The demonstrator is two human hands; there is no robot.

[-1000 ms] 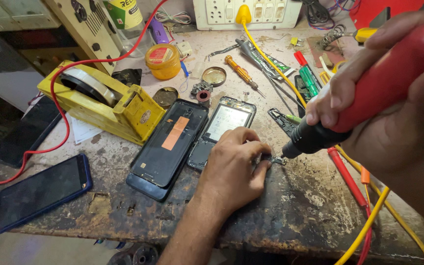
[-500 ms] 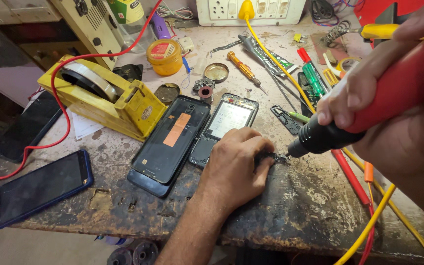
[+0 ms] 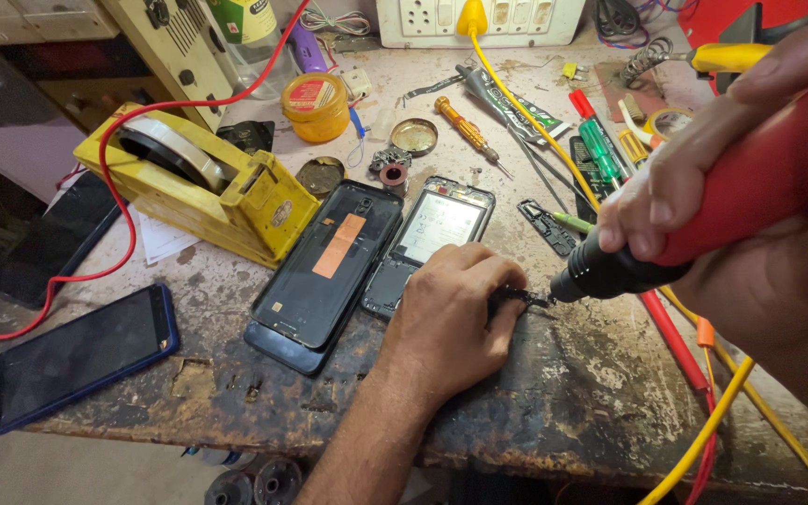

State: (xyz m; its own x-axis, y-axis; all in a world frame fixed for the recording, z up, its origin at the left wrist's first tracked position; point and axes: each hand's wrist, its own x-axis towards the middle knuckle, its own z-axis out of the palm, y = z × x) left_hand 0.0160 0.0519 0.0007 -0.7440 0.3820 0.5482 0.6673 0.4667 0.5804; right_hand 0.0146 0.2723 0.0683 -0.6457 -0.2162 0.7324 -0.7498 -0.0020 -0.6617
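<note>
**A:** Your left hand is flat on the workbench, fingers curled and pinched around a small dark part that sticks out just past your fingertips. Your right hand is wrapped around the red soldering tool, and its black tip sits right against that part.

**B:** So where does that leave the job?

**A:** Somewhere in the middle, by my reading. The phone is already apart: the black back cover with the orange strip lies inside-up just left of your left wrist, and the open phone body lies beside it, touching it along one edge. A small black board piece sits loose near the phone's upper right. Nothing is put back together yet.

**B:** And the part you're holding?

**A:** It rests on the bare, scorched bench surface, near the front edge, between your two hands. It's too small for me to say whether any joint on it is finished.

**B:** What else is around?

**A:** The yellow tape dispenser stands to the left of the cover, a second phone with a blue rim lies at the front left corner, and the screwdrivers lie at the back, well apart from your hands. The yellow cable runs along the bench under your right arm.
</note>
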